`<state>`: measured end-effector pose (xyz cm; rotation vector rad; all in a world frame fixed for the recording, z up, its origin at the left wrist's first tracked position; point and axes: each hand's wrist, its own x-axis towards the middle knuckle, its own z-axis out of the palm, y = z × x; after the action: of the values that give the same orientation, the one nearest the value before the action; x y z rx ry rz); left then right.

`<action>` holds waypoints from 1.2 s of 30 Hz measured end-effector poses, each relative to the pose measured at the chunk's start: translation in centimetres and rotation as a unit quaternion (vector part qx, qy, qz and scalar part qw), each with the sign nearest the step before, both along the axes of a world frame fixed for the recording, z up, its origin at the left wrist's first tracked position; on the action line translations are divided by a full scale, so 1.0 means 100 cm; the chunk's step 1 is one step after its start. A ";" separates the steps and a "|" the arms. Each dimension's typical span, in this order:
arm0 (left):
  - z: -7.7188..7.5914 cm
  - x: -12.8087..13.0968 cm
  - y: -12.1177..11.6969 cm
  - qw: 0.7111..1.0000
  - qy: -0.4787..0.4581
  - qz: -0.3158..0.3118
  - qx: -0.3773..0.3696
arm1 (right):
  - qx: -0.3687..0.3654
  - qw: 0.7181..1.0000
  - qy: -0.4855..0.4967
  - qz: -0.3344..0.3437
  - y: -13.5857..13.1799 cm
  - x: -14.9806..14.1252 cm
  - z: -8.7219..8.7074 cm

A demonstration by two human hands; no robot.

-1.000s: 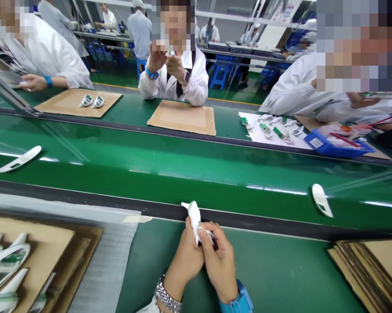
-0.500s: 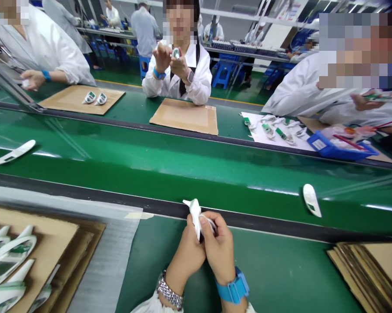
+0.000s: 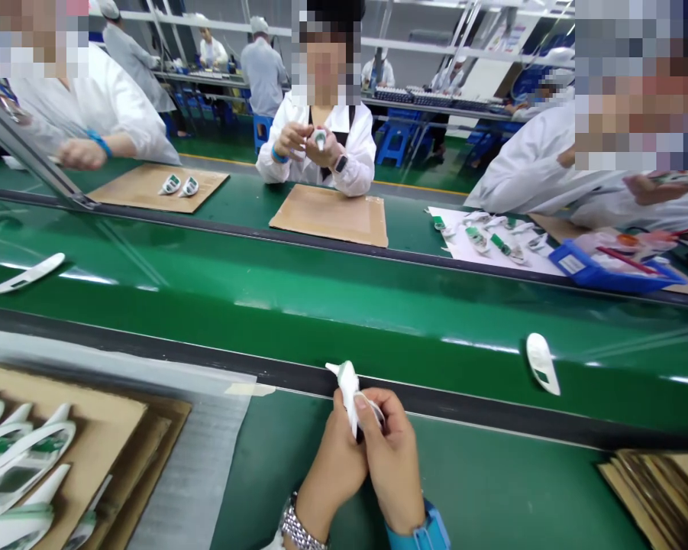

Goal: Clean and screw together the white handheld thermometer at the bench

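A small white plastic part with a pointed tip and a bit of green is held up over the near edge of the green bench. My left hand, with a metal watch at its wrist, is closed around its lower end. My right hand, wearing a blue wrist strap, is closed against the same part, thumb and fingers pinching a thin white piece at its side. Where the two pieces meet is partly covered by my fingers.
Similar white-and-green parts lie on stacked cardboard at left. More cardboard sheets stand at right. White shells rest on the green belt, one at right, one at left. Co-workers sit across, near a blue bin.
My hands stay closed on the white part and shift only slightly. The view has tilted a little. Across the belt, the left co-worker's hand has moved right, and the middle co-worker's hands have lowered.
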<state>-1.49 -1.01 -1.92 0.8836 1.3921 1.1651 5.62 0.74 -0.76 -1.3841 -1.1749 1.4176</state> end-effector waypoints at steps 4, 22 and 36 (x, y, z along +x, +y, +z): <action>0.002 0.001 0.000 1.000 0.004 -0.016 -0.018 | -0.019 1.000 -0.017 0.015 -0.005 0.006 -0.002; 0.006 0.005 0.000 0.999 0.035 0.000 0.010 | -0.028 0.999 0.028 -0.026 0.002 -0.003 -0.005; 0.009 0.001 0.000 0.999 0.019 -0.034 -0.018 | -0.036 0.997 0.070 0.012 -0.013 0.013 -0.008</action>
<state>-1.43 -1.05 -1.01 0.9250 1.3992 1.0746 6.91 -0.52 -1.58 -1.3008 -1.0623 1.5603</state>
